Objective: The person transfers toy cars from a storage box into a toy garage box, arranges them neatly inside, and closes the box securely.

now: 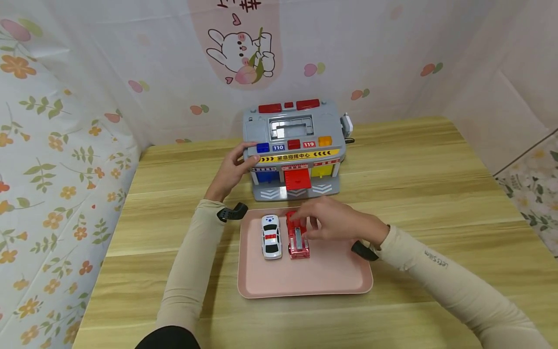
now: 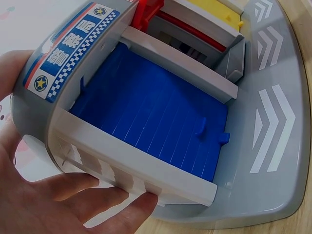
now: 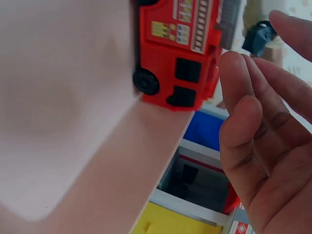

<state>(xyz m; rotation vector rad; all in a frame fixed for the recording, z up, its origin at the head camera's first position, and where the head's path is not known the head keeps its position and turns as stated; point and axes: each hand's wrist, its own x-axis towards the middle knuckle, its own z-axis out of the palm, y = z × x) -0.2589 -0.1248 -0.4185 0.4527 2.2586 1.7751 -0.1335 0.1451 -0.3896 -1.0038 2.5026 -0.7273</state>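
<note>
My left hand (image 1: pixel 228 172) holds the left end of a grey toy emergency station (image 1: pixel 294 156). In the left wrist view its fingertips lie along the station's white side wall, beside a lowered blue garage door (image 2: pixel 151 117). The middle red door (image 1: pixel 298 179) is swung up and sticks out, with the bay behind it uncovered. Over the pink tray (image 1: pixel 331 278), my right hand (image 1: pixel 335 219) hovers at a red toy fire truck (image 1: pixel 298 240). The right wrist view has the thumb and fingers apart, with nothing between them, beside the truck. A white toy police car (image 1: pixel 271 237) sits left of the truck.
The tray stands on a wood-grain table (image 1: pixel 418 179), just in front of the station. A yellow door (image 1: pixel 322 170) covers the right bay. Behind the table hangs a printed cloth (image 1: pixel 348 43), and a floral cloth (image 1: pixel 56 184) hangs on the left.
</note>
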